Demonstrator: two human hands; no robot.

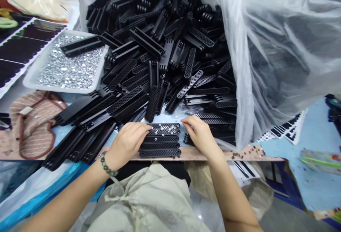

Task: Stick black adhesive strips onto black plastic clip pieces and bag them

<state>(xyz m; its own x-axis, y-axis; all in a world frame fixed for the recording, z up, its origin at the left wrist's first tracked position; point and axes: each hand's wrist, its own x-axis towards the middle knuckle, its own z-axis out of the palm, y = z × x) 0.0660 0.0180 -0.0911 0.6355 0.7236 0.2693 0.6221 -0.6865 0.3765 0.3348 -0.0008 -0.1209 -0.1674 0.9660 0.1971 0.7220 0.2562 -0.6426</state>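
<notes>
Several black perforated bars [160, 145] lie side by side at the table's front edge, with small silver washers [167, 129] scattered over the upper ones. My left hand [131, 140] rests at their left end, its fingers together and the fingertips at the top bars by a washer. What it pinches, if anything, is too small to name. Just right of the bars, my right hand [200, 134] has its thumb and index finger close together near the upper right corner; anything between them is too small to make out.
A large pile of black plastic parts [160, 43] spills from a clear plastic bag [266, 47] behind the bars. At the left stand a white tray [62, 89] of silver washers and a striped cloth item [37, 125]. More black bars [90, 118] lie beside my left hand.
</notes>
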